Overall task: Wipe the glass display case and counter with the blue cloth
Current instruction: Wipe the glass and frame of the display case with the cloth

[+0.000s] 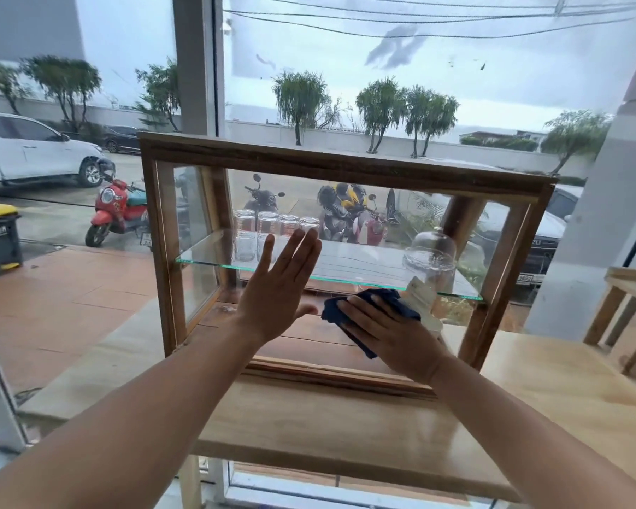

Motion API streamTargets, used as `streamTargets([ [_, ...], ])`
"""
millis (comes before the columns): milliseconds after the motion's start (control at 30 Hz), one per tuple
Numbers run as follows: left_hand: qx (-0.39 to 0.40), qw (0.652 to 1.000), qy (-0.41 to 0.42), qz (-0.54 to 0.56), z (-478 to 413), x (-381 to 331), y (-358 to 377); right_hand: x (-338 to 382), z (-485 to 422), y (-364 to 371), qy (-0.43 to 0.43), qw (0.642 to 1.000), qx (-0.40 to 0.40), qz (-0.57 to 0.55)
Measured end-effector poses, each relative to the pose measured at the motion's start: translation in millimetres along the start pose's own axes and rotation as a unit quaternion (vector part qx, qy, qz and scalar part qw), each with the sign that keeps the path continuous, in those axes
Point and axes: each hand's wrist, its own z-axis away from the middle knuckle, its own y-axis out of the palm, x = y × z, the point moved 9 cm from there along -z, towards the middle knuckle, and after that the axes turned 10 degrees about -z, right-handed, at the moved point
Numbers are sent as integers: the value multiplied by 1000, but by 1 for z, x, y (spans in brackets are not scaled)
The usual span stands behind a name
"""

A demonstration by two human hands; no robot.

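A wood-framed glass case (346, 167) is set long-side-on upon a pale counter (346, 427) before a street window. The left hand (276, 292) is spread flat on the case's front pane. Lower right on that pane, a blue cloth (349, 306) is pressed by the right hand (386, 336).

Both forearms showing bare to frame edge, no sleeves visible. Left hand (277, 288) and right hand (390, 334) wearing nothing: no gloves, rings, watch.
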Motion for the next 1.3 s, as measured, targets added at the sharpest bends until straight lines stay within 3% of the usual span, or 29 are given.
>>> streamTargets([
  [233,-1,1000,-2,9,1,0,3,-116,-49,-69,236,960,-151,-30],
  [333,-1,1000,-3,3,1,0,2,-84,-62,-55,197,968,-153,-30],
  [467,4,1000,1,3,2,-1,1,-18,-30,-15,80,995,-63,-17],
  [567,13,1000,-1,11,2,0,1,-18,-2,-13,29,999,-10,-8],
  [667,12,1000,-4,10,1,-1,2,-58,-2,-33,87,996,-31,-15],
  [800,6,1000,-7,8,0,-1,2,-107,-46,-65,196,973,-116,-41],
  [967,7,1000,-2,-11,0,-1,2,-74,-86,-56,173,973,-147,-32],
  [1167,17,1000,0,-18,1,-2,2,-31,-16,-15,72,994,-51,-57],
  [1300,22,1000,-4,0,-1,-2,3,-86,6,-38,141,985,-80,-55],
])
